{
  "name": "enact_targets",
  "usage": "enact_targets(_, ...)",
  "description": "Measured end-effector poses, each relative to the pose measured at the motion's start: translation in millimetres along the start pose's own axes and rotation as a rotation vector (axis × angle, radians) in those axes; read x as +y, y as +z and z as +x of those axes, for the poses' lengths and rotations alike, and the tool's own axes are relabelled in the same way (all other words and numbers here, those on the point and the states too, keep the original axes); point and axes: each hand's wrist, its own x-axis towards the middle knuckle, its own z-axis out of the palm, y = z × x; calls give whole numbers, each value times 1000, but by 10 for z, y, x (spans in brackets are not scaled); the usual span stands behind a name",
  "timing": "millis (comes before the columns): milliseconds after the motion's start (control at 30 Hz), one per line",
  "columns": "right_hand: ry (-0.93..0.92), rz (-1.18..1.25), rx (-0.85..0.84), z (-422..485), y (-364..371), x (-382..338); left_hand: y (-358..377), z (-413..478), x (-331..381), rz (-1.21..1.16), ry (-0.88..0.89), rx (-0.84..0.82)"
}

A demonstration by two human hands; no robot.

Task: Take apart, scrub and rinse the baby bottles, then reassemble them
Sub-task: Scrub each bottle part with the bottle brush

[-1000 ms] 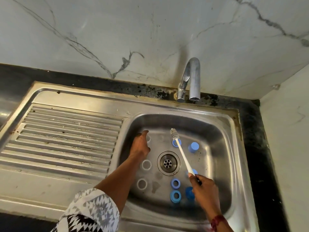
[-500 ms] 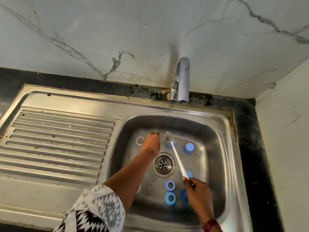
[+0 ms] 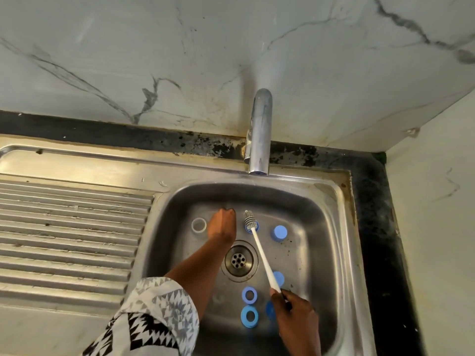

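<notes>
In the steel sink basin (image 3: 321, 227) lie the bottle parts. A clear bottle (image 3: 198, 225) stands open-end up at the back left. My left hand (image 3: 222, 224) reaches down just right of it, fingers curled away from me; what they touch is hidden. My right hand (image 3: 295, 319) grips the white handle of a bottle brush (image 3: 259, 250). The brush's bristle head rests over a blue piece (image 3: 255, 228). A blue cap (image 3: 279, 232) stands at the back right and another blue cap (image 3: 279, 278) sits beside the handle. Two blue rings (image 3: 249, 295) (image 3: 249, 316) lie at the front.
The drain (image 3: 239, 260) is in the middle of the basin. A chrome faucet (image 3: 259, 134) overhangs the back rim, with no water running. The ribbed drainboard (image 3: 72, 227) stretches to the left. A marble wall closes the back and right.
My left hand moved right from the clear bottle to the back middle of the basin, uncovering that bottle. My right hand and the brush have kept their place.
</notes>
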Motion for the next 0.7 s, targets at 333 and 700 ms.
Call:
enact_targets(333, 8, 31, 39, -106, -113, 28, -185, -214, 23, -604, -181, 58)
enact_targets(700, -200, 31, 197, -460, -242, 182, -671, -753, -232, -1811, -271, -77)
